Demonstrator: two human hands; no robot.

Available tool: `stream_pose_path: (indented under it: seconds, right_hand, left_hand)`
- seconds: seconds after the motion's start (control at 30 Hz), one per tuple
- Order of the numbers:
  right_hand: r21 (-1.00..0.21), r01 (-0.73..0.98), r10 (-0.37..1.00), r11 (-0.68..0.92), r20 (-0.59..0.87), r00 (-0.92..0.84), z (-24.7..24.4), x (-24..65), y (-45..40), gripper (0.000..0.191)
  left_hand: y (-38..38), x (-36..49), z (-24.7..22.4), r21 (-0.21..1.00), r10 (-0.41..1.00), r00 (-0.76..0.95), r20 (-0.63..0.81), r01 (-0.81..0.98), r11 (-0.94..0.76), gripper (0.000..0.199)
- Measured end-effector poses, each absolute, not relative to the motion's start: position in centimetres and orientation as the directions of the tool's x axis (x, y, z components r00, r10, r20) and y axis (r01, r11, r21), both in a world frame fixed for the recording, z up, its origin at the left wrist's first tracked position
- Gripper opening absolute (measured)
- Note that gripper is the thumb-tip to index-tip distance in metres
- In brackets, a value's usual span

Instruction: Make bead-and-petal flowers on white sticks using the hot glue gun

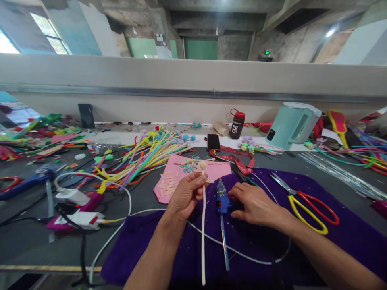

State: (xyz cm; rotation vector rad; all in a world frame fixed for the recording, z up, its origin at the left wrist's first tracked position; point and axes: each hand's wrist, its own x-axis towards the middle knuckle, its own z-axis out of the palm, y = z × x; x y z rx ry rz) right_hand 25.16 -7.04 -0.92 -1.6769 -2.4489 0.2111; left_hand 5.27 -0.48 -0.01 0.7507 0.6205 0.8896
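Observation:
My left hand (pixel 189 193) pinches a cream pipe cleaner (pixel 203 233) just below a small cream tuft (pixel 202 165) at its top. The long stem hangs down past the wrist. Just to the right, a blue glue gun (pixel 223 199) lies on the purple cloth (pixel 139 241) with a clear glue stick (pixel 224 241) reaching out of its rear. My right hand (pixel 249 203) is beside the glue gun, fingers loosely bent and thumb apart, with no thing visibly gripped. Dark pliers (pixel 240 174) lie partly hidden behind its fingers. Scissors (pixel 305 201) with red and yellow handles rest to its right.
A pink sheet (pixel 157 191) bears cut cream and coloured bits. Bundled pipe cleaners (pixel 154 155) lie behind it. A phone (pixel 213 141), a dark bottle (pixel 237 125) and a mint kettle (pixel 292 125) stand farther back. White cable (pixel 130 201) loops across from power plugs (pixel 86 219).

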Motion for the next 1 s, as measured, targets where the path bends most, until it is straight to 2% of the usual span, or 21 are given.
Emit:
stream_pose_path:
  seconds: [0.1, 0.17, 0.23, 0.33, 0.43, 0.5, 0.6, 0.8, 1.0]
  right_hand:
    - [-0.140, 0.927, 0.936, 0.348, 0.007, -0.351, -1.9, 24.9, -6.8, 0.035]
    - [-0.200, 0.915, 0.935, 0.351, 0.023, -0.353, -1.8, 25.1, -6.6, 0.028]
    - [-0.329, 0.882, 0.941, 0.336, 0.069, -0.332, -1.3, 25.8, -6.4, 0.024]
    - [-0.596, 0.753, 0.960, 0.277, 0.132, -0.248, -0.5, 27.1, -6.4, 0.020]
    - [-0.863, 0.443, 0.967, 0.243, 0.183, -0.175, -0.6, 27.4, -6.8, 0.022]
    - [-0.946, 0.225, 0.967, 0.232, 0.199, -0.159, -1.1, 26.8, -7.3, 0.028]
    - [-0.967, 0.141, 0.970, 0.211, 0.189, -0.155, -1.8, 25.3, -8.3, 0.033]
    - [-0.940, 0.217, 0.954, 0.262, 0.218, -0.205, -2.6, 23.7, -9.1, 0.042]
    - [-0.930, 0.276, 0.967, 0.241, 0.205, -0.154, -3.3, 24.3, -8.8, 0.046]
  left_hand:
    - [-0.5, 5.3, -0.1, 0.796, 0.859, 0.484, -0.165, -0.449, 0.406, 0.021]
    - [-0.5, 5.3, -0.1, 0.798, 0.864, 0.475, -0.167, -0.449, 0.401, 0.020]
    - [-0.5, 5.2, -0.3, 0.794, 0.875, 0.455, -0.167, -0.464, 0.393, 0.019]
    - [-0.3, 5.1, -0.5, 0.776, 0.892, 0.422, -0.163, -0.503, 0.380, 0.017]
    - [-0.2, 5.0, -0.7, 0.757, 0.896, 0.412, -0.167, -0.528, 0.384, 0.016]
    - [-0.1, 5.0, -0.8, 0.737, 0.892, 0.418, -0.173, -0.546, 0.399, 0.015]
    - [0.0, 5.1, -0.9, 0.704, 0.881, 0.435, -0.187, -0.566, 0.429, 0.014]
    - [-0.1, 5.5, -1.1, 0.726, 0.880, 0.436, -0.190, -0.541, 0.424, 0.014]
    - [-0.6, 5.9, -0.9, 0.759, 0.866, 0.475, -0.159, -0.502, 0.415, 0.016]
